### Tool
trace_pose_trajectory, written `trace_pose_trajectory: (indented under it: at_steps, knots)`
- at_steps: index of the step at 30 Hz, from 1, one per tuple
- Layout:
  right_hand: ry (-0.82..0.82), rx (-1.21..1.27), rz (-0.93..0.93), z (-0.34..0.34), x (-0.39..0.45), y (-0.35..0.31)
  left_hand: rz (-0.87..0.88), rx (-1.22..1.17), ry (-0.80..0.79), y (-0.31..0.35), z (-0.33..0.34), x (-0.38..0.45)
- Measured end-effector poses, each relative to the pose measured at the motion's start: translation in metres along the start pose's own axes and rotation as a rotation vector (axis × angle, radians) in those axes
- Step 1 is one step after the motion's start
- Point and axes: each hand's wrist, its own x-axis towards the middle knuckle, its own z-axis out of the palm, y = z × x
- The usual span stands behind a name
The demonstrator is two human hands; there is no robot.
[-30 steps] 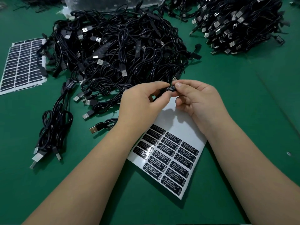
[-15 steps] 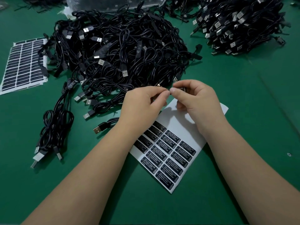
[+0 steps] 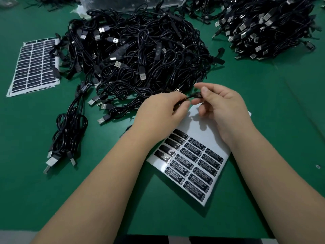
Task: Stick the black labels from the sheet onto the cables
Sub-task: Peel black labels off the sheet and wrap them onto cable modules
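Observation:
A white label sheet [image 3: 207, 131] with several black labels [image 3: 193, 157] lies on the green table under my wrists. My left hand [image 3: 161, 111] pinches a thin black cable [image 3: 184, 100] just above the sheet's far end. My right hand [image 3: 219, 104] grips the small black controller [image 3: 197, 94] on that same cable between thumb and forefinger; white print of a stuck label shows on it. Both hands sit at the near edge of the big pile of black USB cables [image 3: 137, 57].
A second heap of USB cables [image 3: 267, 25] fills the far right. A small bundle of cables [image 3: 70, 131] lies at the left. A used label sheet [image 3: 33, 67] rests at the far left. A clear plastic bag [image 3: 131, 2] sits behind the pile.
My hands have drawn slightly apart; the right hand has pulled the labelled controller to the right, so its printed end and the cable between the hands now show.

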Motion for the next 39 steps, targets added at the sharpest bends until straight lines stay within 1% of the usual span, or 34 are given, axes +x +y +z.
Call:
trace_pose_trajectory:
  at_steps: [2,6,7,9,11,13,14,16,18,19,20,22,23,24,27,28,29,30,31,32,33,34,36,37,38,39]
  knots:
    - [0.009,0.036,0.006,-0.001,0.0,-0.001,0.033,0.124,0.017,-0.001,-0.004,0.0]
    - [0.008,0.132,0.006,-0.002,-0.003,-0.004,0.061,0.224,0.031,0.002,-0.012,-0.011]
    - [0.019,0.144,0.018,-0.002,-0.003,-0.005,0.033,0.214,0.028,0.005,-0.017,-0.013]
    - [0.034,0.167,0.061,-0.003,-0.002,-0.007,-0.072,0.082,0.08,0.011,-0.032,-0.017]
    - [0.037,0.184,0.083,-0.005,-0.001,-0.007,-0.151,-0.081,0.22,0.014,-0.054,-0.02]
    - [0.032,0.159,0.069,-0.005,-0.001,-0.004,-0.227,-0.158,0.357,0.008,-0.078,-0.027]
    - [0.03,0.143,0.053,-0.005,0.0,-0.003,-0.278,-0.133,0.399,0.0,-0.09,-0.032]
    - [0.03,0.114,0.032,-0.002,0.0,-0.001,-0.412,0.017,0.431,-0.024,-0.115,-0.04]
    - [0.031,0.063,0.022,0.0,0.0,0.0,-0.564,0.177,0.397,-0.053,-0.128,-0.042]
    - [0.03,0.035,0.017,0.001,0.0,0.0,-0.635,0.252,0.347,-0.065,-0.127,-0.04]
    - [0.027,0.012,0.013,0.001,0.0,0.0,-0.695,0.347,0.259,-0.075,-0.121,-0.039]
    - [0.02,-0.011,0.005,0.001,0.0,0.0,-0.783,0.545,0.028,-0.088,-0.1,-0.039]
    - [0.018,-0.01,0.001,0.0,-0.001,0.001,-0.806,0.611,-0.032,-0.092,-0.09,-0.04]
    - [0.016,-0.006,-0.003,-0.001,-0.001,0.001,-0.809,0.653,-0.037,-0.096,-0.083,-0.039]
    - [0.02,0.015,-0.005,-0.003,0.0,0.001,-0.798,0.693,0.021,-0.101,-0.077,-0.039]
    - [0.025,0.028,0.001,-0.003,0.001,0.0,-0.799,0.673,0.071,-0.098,-0.079,-0.039]
    - [0.035,0.047,0.013,-0.002,0.001,0.0,-0.777,0.639,0.158,-0.091,-0.081,-0.04]
    - [0.051,0.072,0.027,-0.002,0.003,0.0,-0.708,0.592,0.274,-0.081,-0.083,-0.042]
    - [0.072,0.1,0.038,-0.003,0.004,-0.001,-0.57,0.543,0.397,-0.067,-0.082,-0.043]
    - [0.099,0.127,0.044,-0.004,0.005,-0.001,-0.41,0.482,0.454,-0.048,-0.079,-0.043]
    - [0.13,0.151,0.046,-0.004,0.006,-0.001,-0.287,0.41,0.405,-0.027,-0.075,-0.043]
    - [0.165,0.175,0.046,-0.005,0.007,-0.001,-0.232,0.34,0.264,-0.008,-0.07,-0.043]
    - [0.241,0.249,0.046,-0.006,0.008,-0.002,-0.297,0.282,-0.164,0.021,-0.053,-0.04]
    - [0.286,0.307,0.055,-0.008,0.008,-0.002,-0.334,0.297,-0.334,0.029,-0.045,-0.038]
    - [0.335,0.376,0.066,-0.01,0.008,-0.003,-0.342,0.326,-0.421,0.035,-0.038,-0.037]
    - [0.386,0.441,0.074,-0.012,0.009,-0.004,-0.331,0.345,-0.441,0.038,-0.033,-0.036]
